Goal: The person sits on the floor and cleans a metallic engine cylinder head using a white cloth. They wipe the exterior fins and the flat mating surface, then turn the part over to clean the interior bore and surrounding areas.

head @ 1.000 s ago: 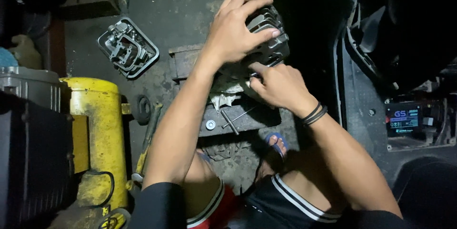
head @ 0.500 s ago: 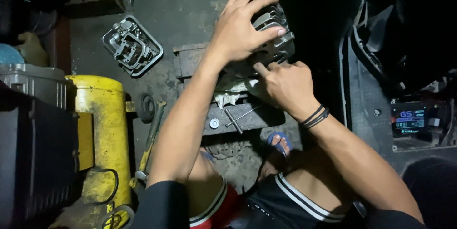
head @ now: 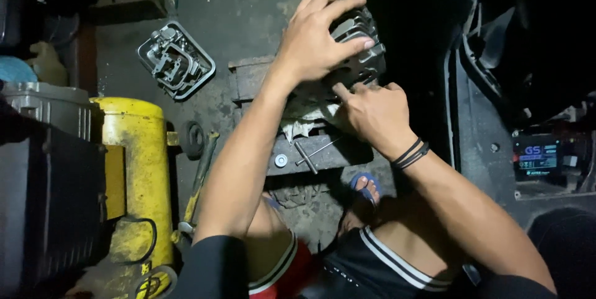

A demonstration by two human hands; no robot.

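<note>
Gripping finned engine cylinder from above with my left hand, fingers spread over fins. Right hand curling fingertips against its lower edge. Cylinder sitting on wooden block; rag under wrists. Metal cover lying left of hands, still off.

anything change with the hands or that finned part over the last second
Very little. The left hand keeps its grip over the finned cylinder and the right hand stays pressed at its lower edge. Nothing was taken up or let go. The cover plate and yellow tank stayed put.
</note>
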